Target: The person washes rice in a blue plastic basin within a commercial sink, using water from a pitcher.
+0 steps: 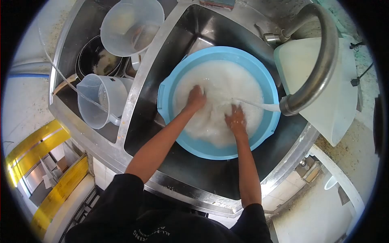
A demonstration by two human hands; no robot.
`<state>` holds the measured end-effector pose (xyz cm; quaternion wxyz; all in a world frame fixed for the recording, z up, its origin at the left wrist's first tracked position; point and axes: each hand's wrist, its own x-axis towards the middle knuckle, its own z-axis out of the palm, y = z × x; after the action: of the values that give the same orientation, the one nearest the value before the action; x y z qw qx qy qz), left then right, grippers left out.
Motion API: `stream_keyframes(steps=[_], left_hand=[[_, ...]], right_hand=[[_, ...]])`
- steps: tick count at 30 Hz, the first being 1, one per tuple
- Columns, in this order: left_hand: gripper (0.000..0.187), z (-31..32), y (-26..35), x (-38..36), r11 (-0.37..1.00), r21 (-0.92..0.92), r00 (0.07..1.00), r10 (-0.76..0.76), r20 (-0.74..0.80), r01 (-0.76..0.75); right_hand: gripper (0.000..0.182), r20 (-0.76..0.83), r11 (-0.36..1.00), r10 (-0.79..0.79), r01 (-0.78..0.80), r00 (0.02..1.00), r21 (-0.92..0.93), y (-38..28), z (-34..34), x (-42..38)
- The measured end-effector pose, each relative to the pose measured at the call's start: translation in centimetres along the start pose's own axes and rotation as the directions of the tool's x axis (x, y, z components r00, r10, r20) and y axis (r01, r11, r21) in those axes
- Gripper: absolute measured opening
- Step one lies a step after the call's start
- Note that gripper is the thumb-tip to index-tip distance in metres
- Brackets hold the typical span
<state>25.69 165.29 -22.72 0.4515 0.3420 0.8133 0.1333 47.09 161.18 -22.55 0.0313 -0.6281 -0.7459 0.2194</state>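
A round light-blue plastic basin (164, 97) sits in the steel sink, filled with cloudy white water (221, 75). My left hand (197, 98) dips into the water left of the middle, its fingertips sunk under the surface. To the right, my right hand (237, 118) is also partly in the water, with its fingers somewhat apart and nothing visible in them. From the curved metal faucet (326, 60), a stream of water (259, 105) runs into the basin near my right hand. The cloudy water hides whatever lies beneath it.
The left sink compartment holds a clear plastic jug (91, 101), a large translucent container (133, 24) and a dark pan (87, 60) with a wooden handle. A pale plastic board (312, 77) stands behind the faucet on the right. The steel sink rim (194, 198) runs in front of me.
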Motion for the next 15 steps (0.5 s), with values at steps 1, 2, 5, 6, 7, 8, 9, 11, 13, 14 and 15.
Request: stream_keyframes(steps=[1, 2, 5, 6, 7, 8, 9, 11, 13, 14, 15], left_hand=[[0.043, -1.5, -0.6, -1.8, 0.968, 0.178, 0.980, 0.156, 0.120, -0.176], [0.043, -2.1, -0.7, -2.1, 0.928, 0.259, 0.956, 0.220, 0.194, -0.267], [0.053, -2.7, -1.1, -2.2, 0.582, 0.589, 0.724, -0.001, 0.690, -0.561], [0.053, -2.1, -1.3, -1.7, 0.583, 0.585, 0.720, -0.002, 0.694, -0.564], [0.055, -0.9, -1.9, -1.2, 0.384, 0.602, 0.636, -0.050, 0.770, -0.700], [0.056, 0.3, -2.4, -0.2, 0.273, 0.595, 0.598, -0.083, 0.797, -0.756], [0.057, 1.4, -2.9, 0.7, 0.163, 0.570, 0.558, -0.117, 0.822, -0.806], [0.052, 4.4, -4.7, 1.9, 0.384, 0.572, 0.665, 0.173, 0.726, -0.724], [0.048, 7.5, -5.8, 3.0, 0.588, 0.481, 0.753, 0.413, 0.512, -0.650], [0.046, 8.4, -5.6, 3.8, 0.669, 0.404, 0.780, 0.507, 0.366, -0.624], [0.045, 8.6, -5.2, 4.5, 0.707, 0.358, 0.793, 0.539, 0.284, -0.610]], right_hand=[[0.043, -0.003, 1.000, 0.003, -0.003, 1.000, 0.001, 0.6, 0.1, -1.4], [0.042, 0.034, 0.978, -0.124, 0.128, 0.992, -0.166, 1.8, 0.9, -2.7], [0.046, 0.468, 0.895, -0.144, 0.317, 0.872, -0.315, 2.2, 1.0, -1.7], [0.051, 0.770, 0.885, -0.019, 0.369, 0.638, -0.284, 2.1, 0.9, -0.8], [0.051, 0.776, 0.887, -0.010, 0.364, 0.631, -0.285, 3.2, 2.3, -0.4], [0.044, 0.746, 0.911, -0.035, 0.329, 0.665, -0.251, 4.4, 4.2, 0.6], [0.044, 0.723, 0.931, -0.047, 0.292, 0.690, -0.218, 4.9, 5.2, 1.1], [0.045, 0.646, 0.958, -0.033, 0.207, 0.762, -0.196, 4.1, 5.8, 2.5], [0.046, 0.498, 0.974, 0.017, 0.099, 0.867, -0.205, 2.4, 7.2, 4.9], [0.046, 0.406, 0.976, 0.051, 0.040, 0.912, -0.213, 1.7, 7.9, 6.4], [0.047, 0.320, 0.977, 0.089, -0.020, 0.943, -0.213, 1.0, 8.5, 7.7]])
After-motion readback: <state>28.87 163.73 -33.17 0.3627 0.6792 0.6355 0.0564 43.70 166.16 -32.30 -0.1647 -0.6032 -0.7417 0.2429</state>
